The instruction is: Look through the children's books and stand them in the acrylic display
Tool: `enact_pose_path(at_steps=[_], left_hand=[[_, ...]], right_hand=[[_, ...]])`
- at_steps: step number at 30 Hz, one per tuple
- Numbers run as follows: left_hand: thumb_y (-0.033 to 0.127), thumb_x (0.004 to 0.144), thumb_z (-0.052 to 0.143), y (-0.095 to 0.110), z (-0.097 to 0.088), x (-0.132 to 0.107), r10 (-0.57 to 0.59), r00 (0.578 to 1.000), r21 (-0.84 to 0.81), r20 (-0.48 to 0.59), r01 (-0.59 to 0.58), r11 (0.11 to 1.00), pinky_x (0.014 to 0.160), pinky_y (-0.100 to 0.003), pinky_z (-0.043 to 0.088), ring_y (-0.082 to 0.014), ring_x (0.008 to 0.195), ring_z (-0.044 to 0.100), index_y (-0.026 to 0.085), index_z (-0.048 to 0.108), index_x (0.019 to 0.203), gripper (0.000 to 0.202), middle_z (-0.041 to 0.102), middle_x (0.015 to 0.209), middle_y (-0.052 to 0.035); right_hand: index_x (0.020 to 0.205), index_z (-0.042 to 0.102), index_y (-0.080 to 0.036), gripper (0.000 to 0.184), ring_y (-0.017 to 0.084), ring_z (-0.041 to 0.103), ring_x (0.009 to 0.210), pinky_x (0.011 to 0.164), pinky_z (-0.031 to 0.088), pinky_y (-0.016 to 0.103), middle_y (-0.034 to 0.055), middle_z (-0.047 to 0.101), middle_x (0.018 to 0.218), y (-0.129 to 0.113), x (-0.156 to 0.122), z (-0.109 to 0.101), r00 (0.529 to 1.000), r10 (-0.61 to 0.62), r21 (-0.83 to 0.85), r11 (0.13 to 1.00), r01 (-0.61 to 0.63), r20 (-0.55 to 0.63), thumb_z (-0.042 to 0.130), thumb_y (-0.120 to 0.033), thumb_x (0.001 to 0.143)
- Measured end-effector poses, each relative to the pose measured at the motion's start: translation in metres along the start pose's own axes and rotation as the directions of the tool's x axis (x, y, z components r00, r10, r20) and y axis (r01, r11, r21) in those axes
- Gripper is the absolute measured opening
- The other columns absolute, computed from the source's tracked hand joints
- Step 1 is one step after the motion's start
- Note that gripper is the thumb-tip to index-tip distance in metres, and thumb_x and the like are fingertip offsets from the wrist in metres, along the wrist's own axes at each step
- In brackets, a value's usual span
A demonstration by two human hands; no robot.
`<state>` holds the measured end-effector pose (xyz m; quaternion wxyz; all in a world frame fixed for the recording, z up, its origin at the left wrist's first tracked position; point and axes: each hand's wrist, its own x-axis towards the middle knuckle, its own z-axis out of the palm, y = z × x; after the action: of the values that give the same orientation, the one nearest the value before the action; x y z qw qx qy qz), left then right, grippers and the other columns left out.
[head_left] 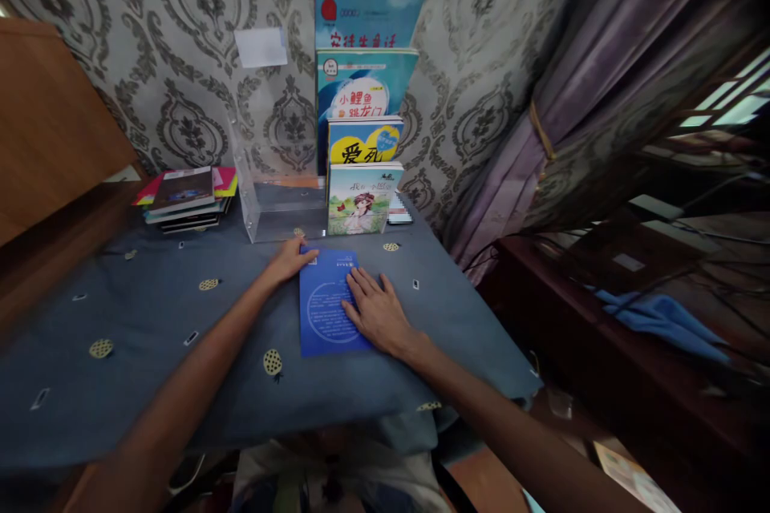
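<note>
- A blue book (323,317) lies flat on the table, under the right fingers and just below the left thumb; its cover shows a pale ring with lines of print.
- The right hand (380,314) rests palm down over the book's right side; its fingers are stretched and slightly apart, lying on the cover rather than clamped on it.
- The left hand (287,263) is at the book's top left corner, its thumb on the cover; I cannot tell whether its fingers pinch the book or only touch it.
- A grey-blue tablecloth (232,381) with pineapple prints spreads beneath both hands.
- A clear stand (289,223) stands just beyond the left fingers; a small book with a figure on its cover (356,204) is at its front, beyond the right fingers; behind it rise a blue and yellow book (364,143), a teal book (366,80) and a taller blue book (373,16).
- A pile of books (185,196) sits beyond and left of the left fingers.
- A patterned wall (475,40) is farthest from the fingers; a purple curtain (511,152) hangs well to their right.
</note>
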<state>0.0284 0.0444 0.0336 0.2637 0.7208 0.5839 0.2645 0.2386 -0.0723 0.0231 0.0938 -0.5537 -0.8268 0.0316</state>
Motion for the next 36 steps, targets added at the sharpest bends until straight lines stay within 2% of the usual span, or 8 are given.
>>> enact_pose_path(at_steps=[5, 8, 11, 17, 23, 26, 31, 36], left_hand=[[0.038, 0.073, 0.073, -0.004, -0.002, -0.049, -0.163, 0.953, -0.604, 0.254, 0.288, 0.743, 0.057, -0.025, 0.052, -0.0149, 0.064, 0.064, 0.019, 0.049, 0.108, 0.046, 0.063, 0.073, 0.0032], [0.041, 0.068, 0.079, 0.001, 0.000, -0.085, -0.094, 0.898, -0.659, 0.431, 0.384, 0.647, 0.055, -0.022, 0.052, -0.0151, 0.067, 0.068, 0.020, 0.051, 0.113, 0.057, 0.069, 0.082, -0.0009], [0.045, 0.070, 0.078, 0.009, 0.000, -0.104, -0.049, 0.874, -0.646, 0.484, 0.394, 0.654, 0.053, -0.023, 0.053, -0.0157, 0.066, 0.068, 0.022, 0.049, 0.123, 0.065, 0.070, 0.088, -0.0027], [0.048, 0.073, 0.075, 0.011, 0.002, -0.097, -0.037, 0.932, -0.635, 0.361, 0.275, 0.722, 0.047, -0.019, 0.047, -0.0125, 0.059, 0.063, 0.020, 0.051, 0.122, 0.061, 0.068, 0.082, 0.0001], [0.049, 0.075, 0.071, 0.012, 0.013, -0.078, 0.101, 0.966, -0.687, 0.237, 0.093, 0.720, 0.065, -0.028, 0.053, -0.0163, 0.070, 0.064, 0.019, 0.058, 0.109, 0.047, 0.066, 0.081, -0.0010], [0.048, 0.078, 0.067, 0.022, 0.013, -0.067, 0.175, 0.976, -0.642, 0.131, -0.051, 0.765, 0.072, -0.030, 0.053, -0.0181, 0.075, 0.063, 0.019, 0.061, 0.101, 0.038, 0.067, 0.081, -0.0025], [0.047, 0.090, 0.051, 0.041, 0.005, -0.056, 0.247, 0.968, -0.484, -0.035, -0.233, 0.843, 0.083, -0.033, 0.051, -0.0203, 0.086, 0.062, 0.019, 0.062, 0.109, 0.035, 0.069, 0.094, -0.0049], [0.044, 0.093, 0.045, 0.039, 0.010, -0.062, 0.227, 0.967, -0.332, -0.116, -0.254, 0.909, 0.078, -0.031, 0.048, -0.0186, 0.077, 0.057, 0.021, 0.058, 0.098, 0.027, 0.062, 0.081, -0.0017]], right_hand=[[0.146, 0.047, -0.011, 0.052, 0.030, 0.037, 0.145, 0.116, 0.028, 0.059, 0.0187, 0.043, 0.154, 0.002, 0.000, 0.005, 0.999, 0.006, 0.001, 1.000, -0.006, -0.032, 0.038, -0.036, 0.101], [0.145, 0.048, -0.011, 0.053, 0.031, 0.038, 0.144, 0.116, 0.028, 0.057, 0.0198, 0.043, 0.153, 0.004, 0.000, 0.010, 0.997, 0.002, -0.006, 1.000, -0.002, -0.073, 0.039, -0.037, 0.101], [0.147, 0.045, -0.010, 0.056, 0.033, 0.040, 0.143, 0.116, 0.030, 0.055, 0.0217, 0.042, 0.154, 0.009, 0.001, 0.012, 0.992, 0.029, 0.018, 0.999, -0.027, -0.123, 0.042, -0.040, 0.099], [0.152, 0.034, -0.015, 0.075, 0.028, 0.064, 0.108, 0.095, 0.052, 0.043, 0.0148, 0.067, 0.122, 0.037, 0.008, 0.009, 0.960, 0.230, 0.391, 0.908, -0.153, -0.159, 0.064, -0.036, 0.087], [0.115, 0.061, -0.015, 0.040, 0.014, 0.059, 0.054, 0.047, 0.051, 0.025, -0.0044, 0.061, 0.066, 0.070, 0.022, 0.010, 0.952, 0.301, 0.855, 0.480, -0.197, 0.051, 0.064, -0.030, 0.079], [0.098, 0.061, -0.018, 0.029, 0.011, 0.049, 0.042, 0.037, 0.042, 0.022, -0.0086, 0.052, 0.056, 0.076, 0.028, 0.000, 0.956, 0.294, 0.924, 0.366, -0.112, -0.001, 0.065, -0.037, 0.077], [0.097, 0.054, -0.021, 0.029, 0.016, 0.064, 0.054, 0.049, 0.048, 0.026, -0.0019, 0.062, 0.069, 0.069, 0.029, -0.029, 0.910, 0.299, 0.889, 0.438, 0.136, -0.287, 0.056, -0.047, 0.085], [0.095, 0.057, -0.022, 0.023, 0.019, 0.066, 0.069, 0.064, 0.050, 0.029, 0.0019, 0.066, 0.072, 0.057, 0.014, -0.035, 0.865, 0.282, 0.735, 0.664, 0.137, -0.416, 0.045, -0.042, 0.095]])
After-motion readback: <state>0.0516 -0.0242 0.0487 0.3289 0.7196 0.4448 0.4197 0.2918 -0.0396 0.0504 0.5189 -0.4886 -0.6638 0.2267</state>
